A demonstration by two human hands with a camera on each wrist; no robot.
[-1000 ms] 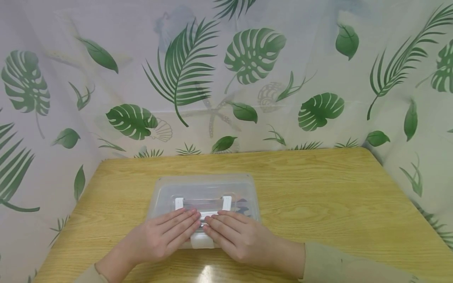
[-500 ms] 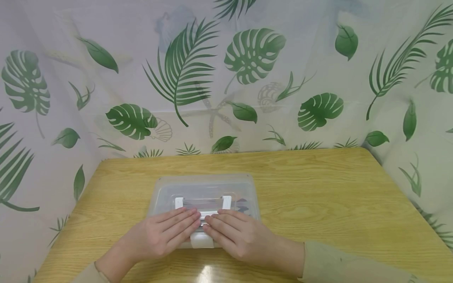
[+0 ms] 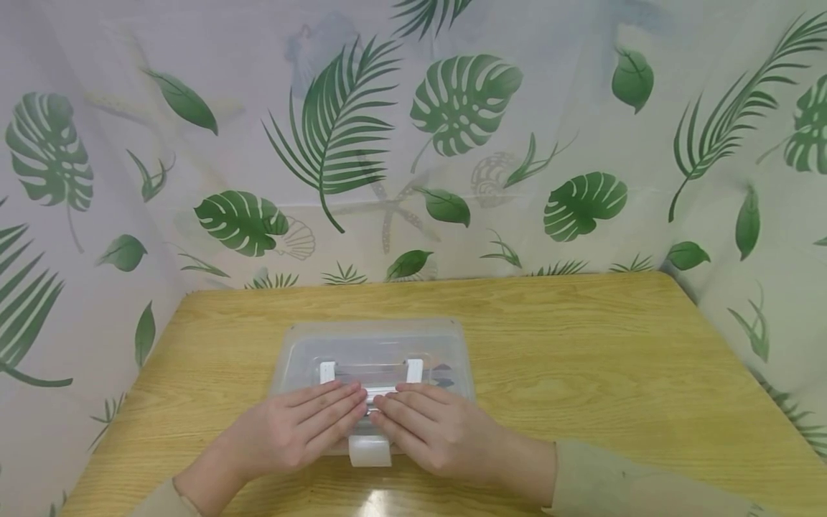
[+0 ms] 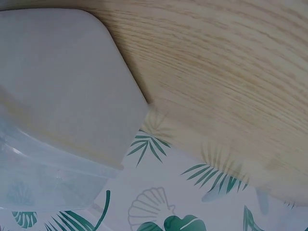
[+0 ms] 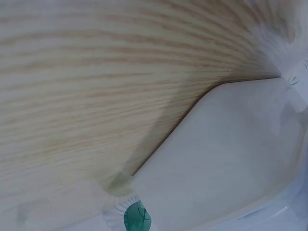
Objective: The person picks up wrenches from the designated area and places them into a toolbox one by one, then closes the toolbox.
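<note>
A clear plastic box (image 3: 371, 345) with a lid and white handle brackets (image 3: 413, 370) sits on the wooden table (image 3: 581, 359). My left hand (image 3: 304, 429) lies flat on the lid's near left part, fingers straight. My right hand (image 3: 429, 429) lies flat on the near right part, its fingertips almost meeting those of the left at the handle. A white latch (image 3: 370, 451) sticks out at the box's front edge between the hands. The wrist views show only the box wall (image 4: 62, 101) (image 5: 231, 159) and table grain; neither hand appears there.
A leaf-patterned curtain (image 3: 413, 143) closes in the table at the back and both sides. Bare wood (image 3: 614, 373) stretches to the right of the box and behind it. Dark items inside the box (image 3: 442, 373) show faintly through the lid.
The white latch at the box's front edge now stands out a little more below the hands. Both hands stay in place on the lid.
</note>
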